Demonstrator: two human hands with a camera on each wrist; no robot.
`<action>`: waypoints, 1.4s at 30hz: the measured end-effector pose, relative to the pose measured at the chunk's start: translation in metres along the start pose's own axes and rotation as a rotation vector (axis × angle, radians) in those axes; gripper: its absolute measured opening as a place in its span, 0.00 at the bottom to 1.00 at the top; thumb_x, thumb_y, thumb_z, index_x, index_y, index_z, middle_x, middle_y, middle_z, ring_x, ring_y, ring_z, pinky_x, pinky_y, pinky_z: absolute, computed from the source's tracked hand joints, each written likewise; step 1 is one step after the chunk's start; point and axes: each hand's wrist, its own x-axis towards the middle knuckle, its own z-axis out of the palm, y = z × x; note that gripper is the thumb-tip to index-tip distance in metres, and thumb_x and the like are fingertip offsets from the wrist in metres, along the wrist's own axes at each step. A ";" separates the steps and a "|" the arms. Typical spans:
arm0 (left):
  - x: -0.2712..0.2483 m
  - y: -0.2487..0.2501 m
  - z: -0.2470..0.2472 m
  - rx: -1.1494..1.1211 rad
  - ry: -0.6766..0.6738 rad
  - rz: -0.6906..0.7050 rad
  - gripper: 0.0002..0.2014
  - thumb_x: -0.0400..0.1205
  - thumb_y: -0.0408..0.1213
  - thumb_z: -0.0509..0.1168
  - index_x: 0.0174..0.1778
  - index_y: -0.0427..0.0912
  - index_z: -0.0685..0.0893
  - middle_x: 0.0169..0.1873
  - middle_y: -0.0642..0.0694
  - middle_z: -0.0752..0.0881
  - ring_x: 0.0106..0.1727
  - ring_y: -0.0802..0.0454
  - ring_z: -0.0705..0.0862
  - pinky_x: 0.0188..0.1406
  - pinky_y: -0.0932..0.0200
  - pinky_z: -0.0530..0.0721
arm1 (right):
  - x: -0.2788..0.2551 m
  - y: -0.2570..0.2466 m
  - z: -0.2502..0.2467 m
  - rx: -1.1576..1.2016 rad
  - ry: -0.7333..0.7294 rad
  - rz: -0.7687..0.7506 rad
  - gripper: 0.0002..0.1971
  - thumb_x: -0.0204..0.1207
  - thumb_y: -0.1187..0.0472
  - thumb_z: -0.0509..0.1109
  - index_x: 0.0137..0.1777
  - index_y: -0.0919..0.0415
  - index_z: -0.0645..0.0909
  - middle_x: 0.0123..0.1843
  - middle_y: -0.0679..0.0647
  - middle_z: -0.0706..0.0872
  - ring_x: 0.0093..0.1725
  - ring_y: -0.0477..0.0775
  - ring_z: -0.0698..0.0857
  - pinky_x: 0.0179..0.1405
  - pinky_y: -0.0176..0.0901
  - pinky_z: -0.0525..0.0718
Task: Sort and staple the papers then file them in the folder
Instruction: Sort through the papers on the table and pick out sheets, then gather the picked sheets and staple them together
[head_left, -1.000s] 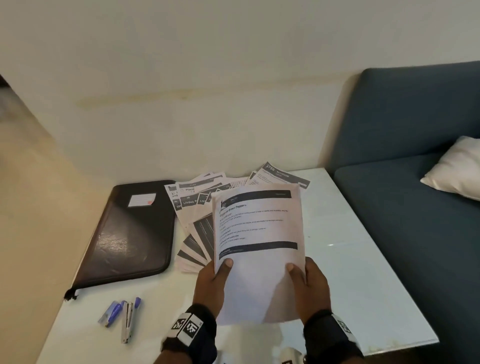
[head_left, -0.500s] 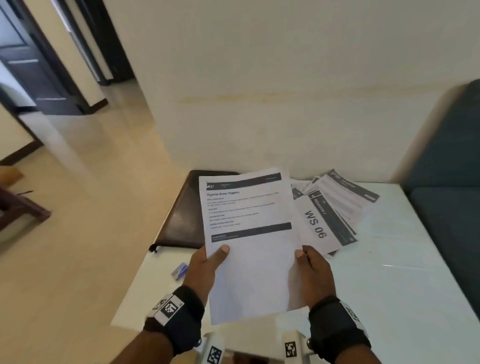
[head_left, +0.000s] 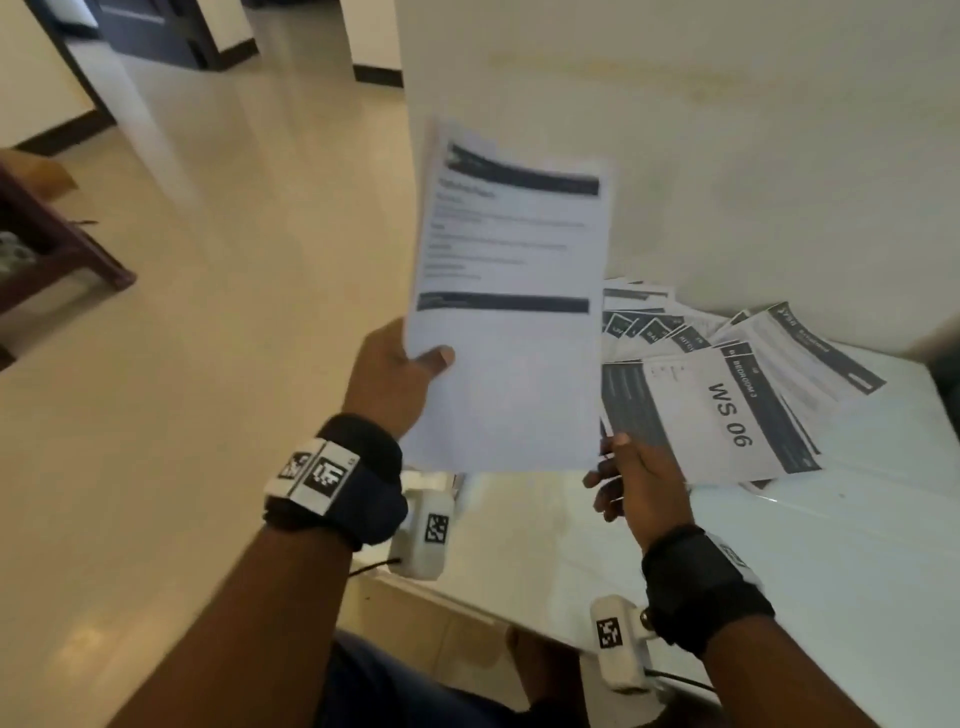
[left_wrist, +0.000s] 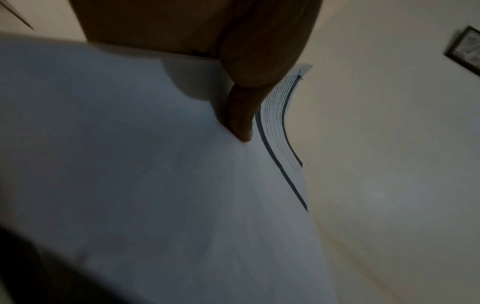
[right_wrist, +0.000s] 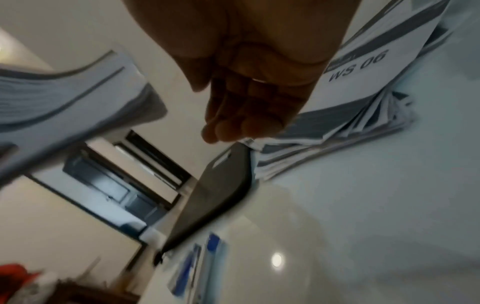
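Note:
My left hand pinches a thin set of printed sheets by the lower left edge and holds it up in the air, thumb on the front. My right hand hovers below the sheets' lower right corner, holding nothing, fingers relaxed. A fanned pile of papers, topped by a sheet marked "WS 06", lies on the white table. In the right wrist view the dark folder lies left of the pile, with the blue stapler near the table's front edge.
The table stands against a cream wall. To the left is tiled floor with a dark wooden piece of furniture and doorways beyond. A framed picture hangs on the wall.
My right hand has let go of the sheets and dropped below them. The left hand has raised the sheets up and to the left. The head view has swung left.

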 end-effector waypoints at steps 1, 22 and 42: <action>0.007 -0.001 -0.016 -0.019 0.075 0.006 0.11 0.80 0.31 0.71 0.58 0.41 0.87 0.50 0.47 0.90 0.51 0.44 0.88 0.58 0.39 0.86 | 0.005 0.008 0.014 -0.084 -0.067 0.051 0.11 0.86 0.62 0.60 0.45 0.62 0.81 0.35 0.62 0.86 0.26 0.57 0.78 0.24 0.43 0.73; 0.036 -0.038 -0.024 -0.151 0.274 -0.080 0.15 0.80 0.32 0.72 0.62 0.46 0.84 0.55 0.50 0.89 0.58 0.47 0.87 0.64 0.40 0.84 | 0.044 0.050 0.151 -1.067 -0.209 0.012 0.16 0.77 0.56 0.66 0.62 0.61 0.73 0.62 0.59 0.80 0.65 0.64 0.80 0.58 0.50 0.80; -0.028 -0.057 0.119 0.391 -0.905 -0.092 0.10 0.81 0.28 0.71 0.57 0.40 0.89 0.51 0.44 0.92 0.50 0.53 0.90 0.56 0.52 0.87 | -0.043 -0.023 -0.238 0.291 0.219 0.122 0.12 0.80 0.74 0.64 0.62 0.65 0.77 0.48 0.69 0.89 0.44 0.69 0.89 0.53 0.67 0.87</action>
